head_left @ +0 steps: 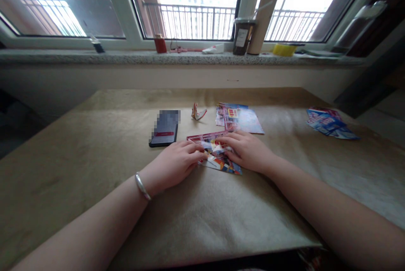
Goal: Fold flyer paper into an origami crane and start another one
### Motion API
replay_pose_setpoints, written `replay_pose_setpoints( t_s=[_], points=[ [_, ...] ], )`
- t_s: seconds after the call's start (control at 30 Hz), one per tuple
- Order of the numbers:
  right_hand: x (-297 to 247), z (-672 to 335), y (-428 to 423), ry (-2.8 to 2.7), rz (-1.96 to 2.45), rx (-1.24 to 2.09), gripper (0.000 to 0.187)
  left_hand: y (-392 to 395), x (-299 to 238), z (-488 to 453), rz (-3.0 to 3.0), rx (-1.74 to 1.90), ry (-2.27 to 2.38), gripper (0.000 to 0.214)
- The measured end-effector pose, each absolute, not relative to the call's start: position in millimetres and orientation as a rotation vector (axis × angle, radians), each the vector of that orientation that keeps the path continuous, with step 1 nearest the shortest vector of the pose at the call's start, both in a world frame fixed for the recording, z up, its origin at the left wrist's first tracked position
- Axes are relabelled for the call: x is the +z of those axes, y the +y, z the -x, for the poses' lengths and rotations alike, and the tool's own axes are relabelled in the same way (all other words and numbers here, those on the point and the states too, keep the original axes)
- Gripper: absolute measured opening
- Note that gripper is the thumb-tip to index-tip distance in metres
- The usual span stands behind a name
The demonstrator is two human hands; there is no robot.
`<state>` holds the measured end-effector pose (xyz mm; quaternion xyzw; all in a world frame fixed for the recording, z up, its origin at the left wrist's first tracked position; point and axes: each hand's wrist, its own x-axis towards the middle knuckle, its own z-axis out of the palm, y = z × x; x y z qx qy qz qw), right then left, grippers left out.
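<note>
A colourful printed paper sheet (218,162) lies on the brown paper-covered table (95,153), partly folded. My left hand (174,164), with a silver bracelet on the wrist, pinches the sheet's left part with curled fingers. My right hand (248,150) presses down on the right part, fingers bent over a fold. Both hands sit close together over the sheet.
A dark phone (164,129) lies left of the sheet. A small folded paper piece (198,112) and a flat leaflet (238,119) lie behind it. More leaflets (330,124) sit at the far right. The windowsill (126,57) holds a red cup, a jar and a cardboard tube.
</note>
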<state>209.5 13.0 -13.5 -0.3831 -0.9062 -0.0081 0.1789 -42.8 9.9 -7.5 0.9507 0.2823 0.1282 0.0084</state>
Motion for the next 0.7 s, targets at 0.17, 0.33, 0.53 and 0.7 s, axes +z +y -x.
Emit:
replay_pose_setpoints(
  t_s=[0.17,0.33,0.53,0.7],
  points=[
    [-14.6,-210.3,13.7,-2.582,1.034,-0.031,0.035,9.7,-7.5,42.9,-2.982,0.365,0.955,0.027],
    [-15.6,-210.4,13.1,-2.597,1.044,-0.044,0.026,9.3,-3.9,43.2,-3.018,0.316,1.102,0.028],
    [-14.3,-210.2,11.8,-2.633,0.927,0.082,0.022,8.1,-1.0,44.5,-2.998,0.287,1.262,0.03],
    [-14.4,-207.9,12.5,-2.623,0.868,0.147,0.025,4.6,-3.2,41.0,-2.974,0.298,1.189,0.036]
  ],
)
